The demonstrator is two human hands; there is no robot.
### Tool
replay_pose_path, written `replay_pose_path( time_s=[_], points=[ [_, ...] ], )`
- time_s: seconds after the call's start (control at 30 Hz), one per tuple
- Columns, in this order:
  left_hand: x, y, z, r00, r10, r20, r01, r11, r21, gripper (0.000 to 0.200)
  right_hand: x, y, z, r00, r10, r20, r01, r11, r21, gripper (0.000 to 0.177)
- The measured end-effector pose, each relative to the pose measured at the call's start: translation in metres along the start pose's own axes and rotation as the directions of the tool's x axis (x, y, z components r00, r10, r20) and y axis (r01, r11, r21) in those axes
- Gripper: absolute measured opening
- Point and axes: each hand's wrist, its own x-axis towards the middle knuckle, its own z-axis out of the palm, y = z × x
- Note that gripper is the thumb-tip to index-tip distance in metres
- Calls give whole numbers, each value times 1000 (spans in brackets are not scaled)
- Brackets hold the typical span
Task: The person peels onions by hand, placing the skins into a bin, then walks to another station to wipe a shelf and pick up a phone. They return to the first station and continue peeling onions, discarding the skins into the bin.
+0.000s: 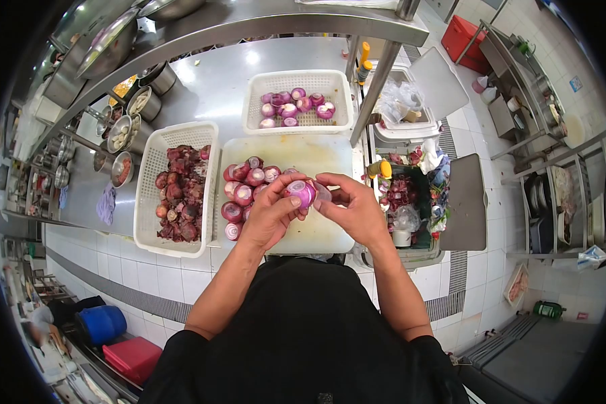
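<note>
A red onion [301, 192] with a cut pale end is gripped by the fingers and thumb of my left hand [271, 217], above the cutting board. Beside it, the thumb and fingers of my right hand [352, 207] pinch a thin, pale layer of onion skin [322, 191] at the onion's right side. Several red onions with trimmed ends [243, 195] lie on the left part of the white cutting board [316, 158]. My left hand partly hides some of them.
A white basket [210, 165] at left holds unpeeled onions and loose skins. Another white basket [250, 101] behind the board holds peeled onions. An open waste bin [411, 257] stands at right, below a yellow handle [380, 169]. A metal shelf post [377, 91] rises nearby.
</note>
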Motion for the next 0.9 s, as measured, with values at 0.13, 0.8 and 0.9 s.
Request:
replay_pose_path(
  time_s=[0.13, 0.8, 0.9],
  points=[
    [2, -5, 3, 997, 68, -40, -60, 985, 164, 47, 1, 2, 4, 999, -37, 32, 39, 997, -61, 45],
    [0, 5, -10, 988, -82, 134, 96, 991, -95, 49, 2, 7, 1, 993, 99, -60, -91, 988, 123, 21],
    [-1, 4, -10, 970, -95, 222, 160, 942, -295, 48, 2, 9, 2, 988, 155, -14, -138, 915, 378, 18]
  ],
)
